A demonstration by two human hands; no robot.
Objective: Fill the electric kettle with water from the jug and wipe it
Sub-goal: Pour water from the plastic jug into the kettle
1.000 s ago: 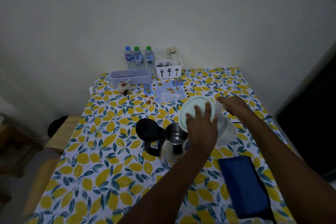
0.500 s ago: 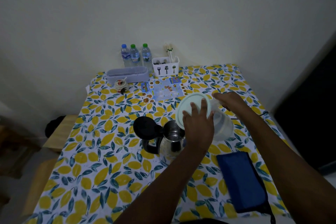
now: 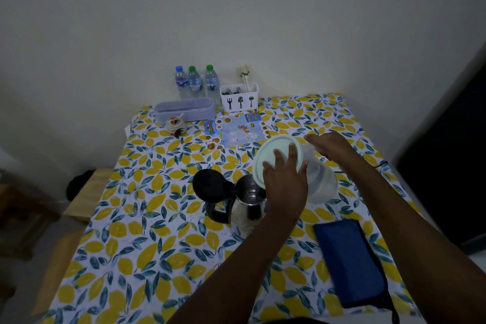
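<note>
The kettle [image 3: 246,205] is taken as the landmark: it stands upright on the table [image 3: 147,218], its black lid [image 3: 210,185] flipped open to its left and its mouth bare. The jug [image 3: 319,179] is held just right of and beyond the kettle, tipped so that its long axis slopes down and leftward toward the kettle mouth, its pale lid [image 3: 276,158] hanging right above the rim. The left hand [image 3: 285,181] is laid flat against that lid, fingers [image 3: 292,155] spread and pressed on it, nothing being gripped. The right hand [image 3: 331,146] is placed at the jug's far side, apparently wrapped round the handle, though how far the fingers are closed cannot be told. Both forearms are reached forward from the near edge, the left crossing over the kettle's right side. Pouring is judged to be in hand; whether water is flowing cannot be seen. A blue cloth [image 3: 349,263] is laid near and right of the kettle, closer to the right hand, untouched.
</note>
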